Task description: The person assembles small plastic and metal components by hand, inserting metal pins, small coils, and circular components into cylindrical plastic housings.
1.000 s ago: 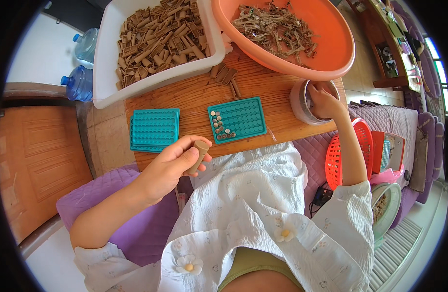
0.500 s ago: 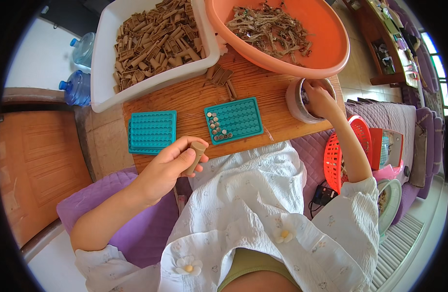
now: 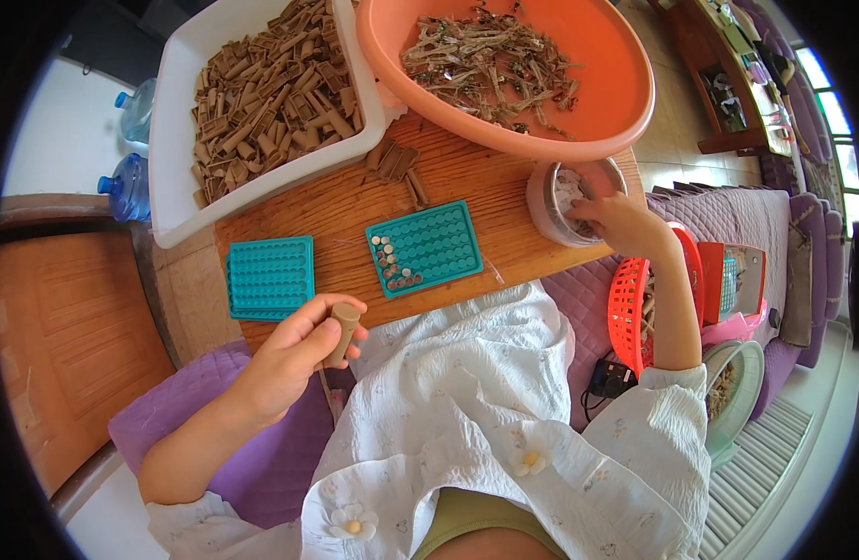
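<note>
A brown hollow-looking cylinder (image 3: pixel 343 336) is gripped upright between the thumb and fingers of my left hand (image 3: pixel 299 353), above my lap near the table edge. My right hand (image 3: pixel 625 224) reaches over the rim of a whitish round tub (image 3: pixel 544 210), its fingertips pinched together inside; anything between them is too small to make out. White material (image 3: pixel 568 189) shows in the tub. Between my hands lies a teal ridged tray (image 3: pixel 439 247), with several small round silvery pieces (image 3: pixel 388 259) along its left and near sides. Stacked teal trays (image 3: pixel 271 271) sit left of it.
A white bin (image 3: pixel 168 177) full of brown half-tube pieces stands far left. Beside it, an orange basin (image 3: pixel 504 140) holds tangled strips. Loose brown pieces (image 3: pixel 392 161) lie on the wooden table (image 3: pixel 327 210). A red basket (image 3: pixel 625 313) stands at right.
My right hand has drawn back toward the tub's near rim, exposing the white contents. My left hand still holds the cylinder. The whole view has shifted slightly.
</note>
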Demonstrator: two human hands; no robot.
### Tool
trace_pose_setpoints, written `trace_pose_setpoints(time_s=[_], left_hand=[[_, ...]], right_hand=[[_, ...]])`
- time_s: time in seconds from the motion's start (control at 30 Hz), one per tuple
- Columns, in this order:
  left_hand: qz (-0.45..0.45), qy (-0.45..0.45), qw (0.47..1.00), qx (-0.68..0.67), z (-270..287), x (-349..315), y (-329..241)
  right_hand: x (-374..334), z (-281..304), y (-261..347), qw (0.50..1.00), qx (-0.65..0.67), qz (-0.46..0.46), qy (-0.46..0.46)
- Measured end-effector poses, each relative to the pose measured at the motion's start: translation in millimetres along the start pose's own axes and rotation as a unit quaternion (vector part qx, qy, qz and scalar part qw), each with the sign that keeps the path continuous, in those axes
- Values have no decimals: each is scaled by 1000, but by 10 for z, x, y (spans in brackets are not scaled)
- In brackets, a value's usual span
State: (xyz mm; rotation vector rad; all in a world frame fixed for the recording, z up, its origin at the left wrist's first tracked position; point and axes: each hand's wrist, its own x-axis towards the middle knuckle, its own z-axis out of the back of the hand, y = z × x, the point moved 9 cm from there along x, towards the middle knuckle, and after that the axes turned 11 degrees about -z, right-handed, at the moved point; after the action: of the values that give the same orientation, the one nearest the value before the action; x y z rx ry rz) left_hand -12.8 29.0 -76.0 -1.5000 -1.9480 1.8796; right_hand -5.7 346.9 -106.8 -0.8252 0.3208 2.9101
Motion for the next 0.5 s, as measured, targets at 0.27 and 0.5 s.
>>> trace_pose_setpoints(time_s=[0.27, 0.5], left_hand=[[26, 5, 1000, -15, -16, -15, 53], [36, -6, 999, -27, -11, -2, 25]], right_hand=[[130, 138, -109, 984, 159, -53, -68], [300, 137, -136, 963, 60, -22, -260]])
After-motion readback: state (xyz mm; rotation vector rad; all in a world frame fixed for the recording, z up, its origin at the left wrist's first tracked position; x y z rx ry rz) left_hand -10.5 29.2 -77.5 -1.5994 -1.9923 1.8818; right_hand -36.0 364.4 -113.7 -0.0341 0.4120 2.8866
